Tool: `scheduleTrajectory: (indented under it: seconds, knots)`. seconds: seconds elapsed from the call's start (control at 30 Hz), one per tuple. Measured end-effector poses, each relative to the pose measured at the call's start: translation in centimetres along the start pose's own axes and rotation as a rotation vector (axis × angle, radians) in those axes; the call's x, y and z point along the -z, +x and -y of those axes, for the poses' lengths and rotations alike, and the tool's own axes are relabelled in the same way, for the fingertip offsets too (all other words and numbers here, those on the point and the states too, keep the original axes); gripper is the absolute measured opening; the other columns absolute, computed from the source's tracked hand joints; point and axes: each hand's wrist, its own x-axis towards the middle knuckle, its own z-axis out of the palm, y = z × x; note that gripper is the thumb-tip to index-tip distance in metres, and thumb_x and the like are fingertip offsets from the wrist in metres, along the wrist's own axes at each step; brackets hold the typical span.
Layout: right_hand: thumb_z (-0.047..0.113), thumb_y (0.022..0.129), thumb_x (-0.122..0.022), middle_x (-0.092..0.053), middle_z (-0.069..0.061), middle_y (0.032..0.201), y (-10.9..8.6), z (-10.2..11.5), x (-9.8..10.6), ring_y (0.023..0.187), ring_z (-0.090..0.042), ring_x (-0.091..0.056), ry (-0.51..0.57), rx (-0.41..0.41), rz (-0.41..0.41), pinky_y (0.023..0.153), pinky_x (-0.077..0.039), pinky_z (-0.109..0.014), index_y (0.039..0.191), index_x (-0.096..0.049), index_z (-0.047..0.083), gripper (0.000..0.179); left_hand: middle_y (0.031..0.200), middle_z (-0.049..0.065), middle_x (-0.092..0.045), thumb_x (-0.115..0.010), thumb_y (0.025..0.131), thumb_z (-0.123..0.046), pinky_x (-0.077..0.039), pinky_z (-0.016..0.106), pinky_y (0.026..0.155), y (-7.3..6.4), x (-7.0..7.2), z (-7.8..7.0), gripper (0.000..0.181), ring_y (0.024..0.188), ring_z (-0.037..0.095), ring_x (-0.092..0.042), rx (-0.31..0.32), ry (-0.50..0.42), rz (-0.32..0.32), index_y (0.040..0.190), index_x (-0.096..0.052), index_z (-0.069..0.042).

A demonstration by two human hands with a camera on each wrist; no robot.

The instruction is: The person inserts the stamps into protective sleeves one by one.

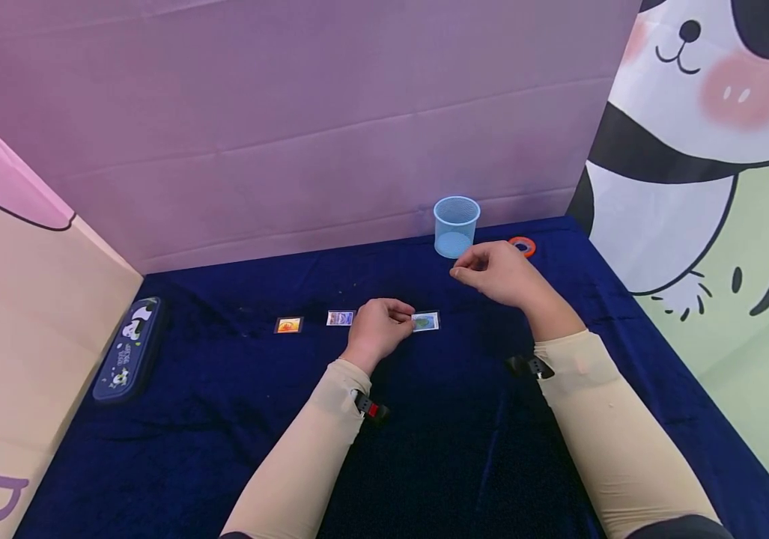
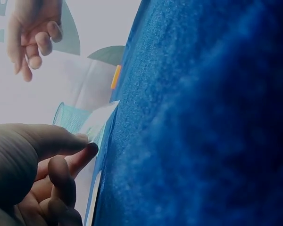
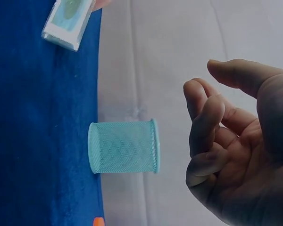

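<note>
My left hand (image 1: 379, 329) pinches a small picture card in a clear sleeve (image 1: 427, 321) between thumb and forefinger, by its left edge. In the left wrist view this card (image 2: 100, 117) tilts up off the cloth. A purple-blue card (image 1: 340, 318) lies just left of that hand, partly covered by it, and an orange card (image 1: 288, 325) lies farther left. My right hand (image 1: 500, 275) is raised above the cloth, near the mesh cup and tape roll. Its fingers (image 3: 205, 117) are loosely curled, the thumb stands apart, and it holds nothing.
An upright light-blue mesh cup (image 1: 456, 232) stands at the back, by the wall sheet. Behind my right hand, an orange tape roll (image 1: 523, 246) lies partly hidden. The dark blue panda pencil case (image 1: 129, 348) sits at the left edge of the blue cloth (image 1: 438, 449).
</note>
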Motion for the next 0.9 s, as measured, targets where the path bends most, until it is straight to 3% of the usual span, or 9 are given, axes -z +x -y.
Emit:
scheduleTrajectory:
  seconds: [0.27,0.47,0.67,0.9]
  knots:
    - [0.033,0.100,-0.073,-0.069,-0.008,0.100,0.3,-0.9,-0.3,0.090,-0.029,-0.057,0.001,-0.012,0.009,0.077,-0.050,-0.042,0.109,-0.078,0.013,0.022,0.090,-0.011,-0.075,-0.084,0.092,-0.021,-0.055,0.033,0.078,0.1,-0.2,0.0,0.022,0.079,0.009,-0.068,-0.014,0.039,-0.032,0.113,-0.080,-0.016]
    - [0.033,0.099,-0.074,-0.070,-0.006,0.098,0.6,-1.3,-0.6,0.089,-0.028,-0.060,-0.026,-0.012,0.001,0.078,-0.052,-0.045,0.107,-0.078,0.014,0.020,0.089,-0.011,-0.077,-0.085,0.091,-0.026,-0.054,0.035,0.079,0.0,-0.1,-0.1,0.019,0.078,0.008,-0.069,0.005,0.058,-0.059,0.108,-0.079,-0.019]
    - [0.023,0.099,-0.073,-0.072,-0.007,0.097,0.7,-1.5,-0.6,0.088,-0.028,-0.062,-0.133,-0.013,0.014,0.082,-0.051,-0.047,0.105,-0.077,0.012,0.014,0.090,-0.012,-0.074,-0.087,0.090,-0.027,-0.053,0.035,0.080,0.0,-0.1,0.1,0.018,0.079,0.008,-0.067,-0.009,0.122,-0.058,0.105,-0.079,-0.020]
    - [0.025,0.098,-0.074,-0.072,-0.007,0.097,0.9,-1.8,-0.6,0.088,-0.027,-0.062,-0.141,-0.041,0.028,0.082,-0.051,-0.047,0.105,-0.078,0.012,0.015,0.098,-0.008,-0.077,-0.085,0.091,-0.022,-0.054,0.035,0.083,0.3,-0.4,0.0,0.023,0.083,0.009,-0.068,-0.042,0.155,-0.025,0.113,-0.080,-0.018]
